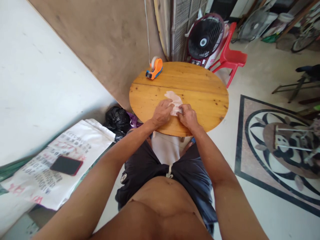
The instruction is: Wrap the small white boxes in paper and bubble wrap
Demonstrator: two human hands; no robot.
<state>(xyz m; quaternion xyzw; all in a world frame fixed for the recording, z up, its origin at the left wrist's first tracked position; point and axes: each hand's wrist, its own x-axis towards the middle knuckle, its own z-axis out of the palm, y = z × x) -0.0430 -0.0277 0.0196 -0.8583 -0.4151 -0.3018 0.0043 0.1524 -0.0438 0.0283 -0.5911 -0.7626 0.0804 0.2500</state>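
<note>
A thin, crumpled whitish-pink sheet (pixel 175 101), like tissue or soft plastic, lies on the round wooden table (pixel 200 90) near its front edge. Its exact material cannot be made out. My left hand (pixel 162 113) is on the sheet's left side, fingers curled and closed on its edge. At the lower right corner, my right hand (pixel 188 115) pinches the sheet between thumb and fingers. Behind the sheet, at the table's far left, stands an orange and blue tape dispenser (pixel 156 68) with a roll of tape in it.
A dark phone (pixel 66 165) rests on a printed white sack (pixel 75 143) at my left. Black plastic bags (pixel 117 120) sit beside the table. Beyond the table are a fan (pixel 206 36) and a red plastic chair (pixel 232 55). A brown board (pixel 100 43) leans at the left.
</note>
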